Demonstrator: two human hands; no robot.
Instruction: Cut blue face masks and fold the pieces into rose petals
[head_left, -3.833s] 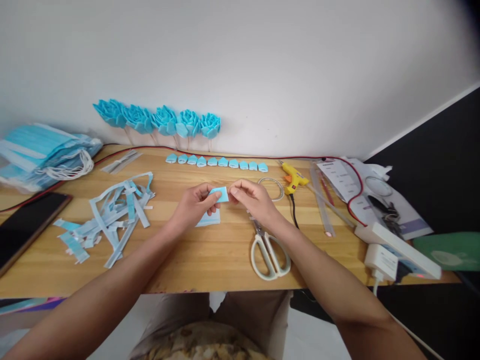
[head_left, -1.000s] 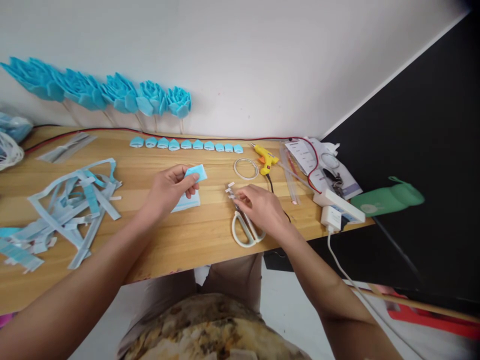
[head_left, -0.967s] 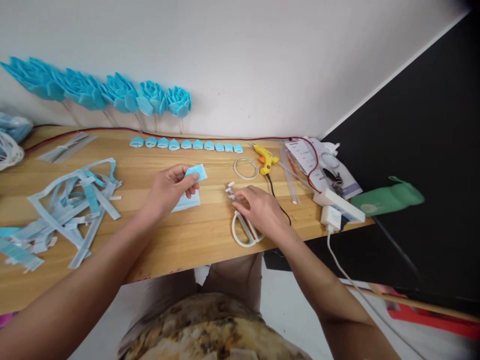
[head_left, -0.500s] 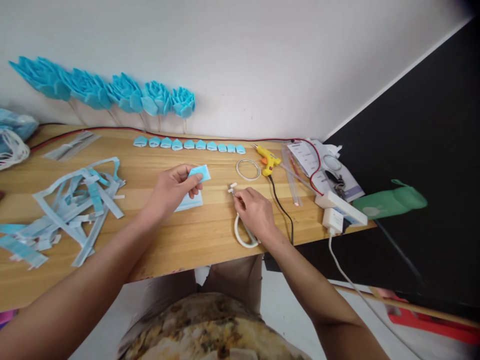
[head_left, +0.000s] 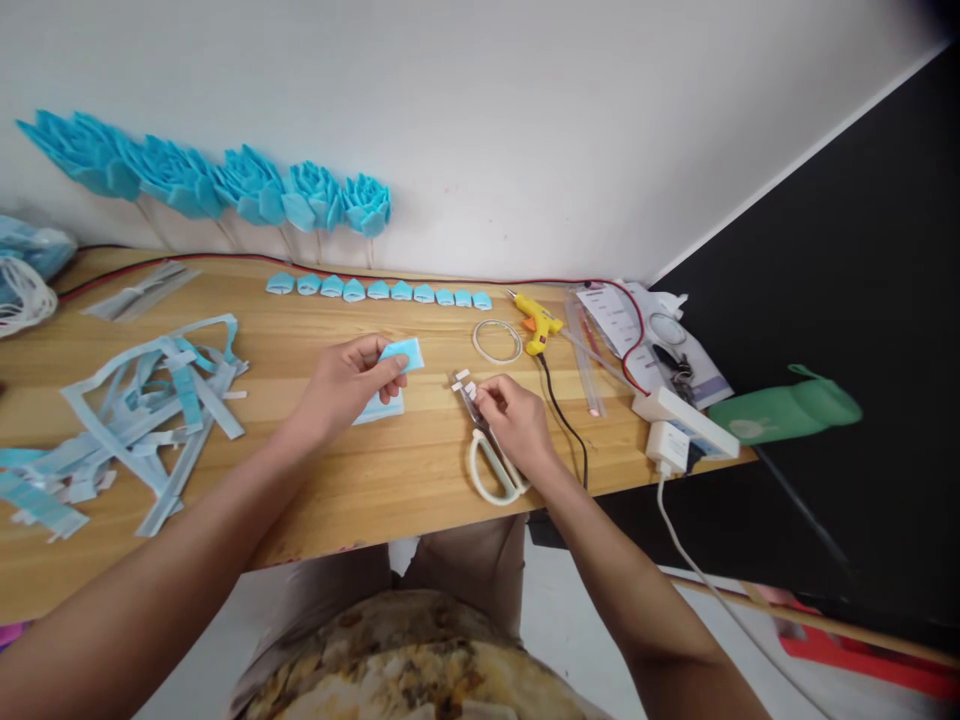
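My left hand (head_left: pixel 360 375) pinches a folded blue fabric piece (head_left: pixel 405 352) between thumb and fingers. Just below those fingers, a second pale blue piece (head_left: pixel 382 408) lies flat on the table. White-handled scissors (head_left: pixel 491 468) rest near the front edge, blades pointing away from me. Small white strips (head_left: pixel 460 377) sit at the blade tips. Over the blades, my right hand (head_left: pixel 516 418) is closed, with a small white strip (head_left: pixel 471 391) at its fingertips.
Blue fabric flowers (head_left: pixel 251 185) on sticks lean against the wall, with a row of folded blue pieces (head_left: pixel 379 289) before them. Cut strips (head_left: pixel 161 400) heap at left. A yellow glue gun (head_left: pixel 537 322), white ring (head_left: pixel 496 341), power strip (head_left: pixel 694 420) and green pouch (head_left: pixel 787 408) stand right.
My right hand has drawn back slightly to the right from the scissor tips with a small white strip, uncovering more of the blades. My left hand has barely moved, still holding the folded piece.
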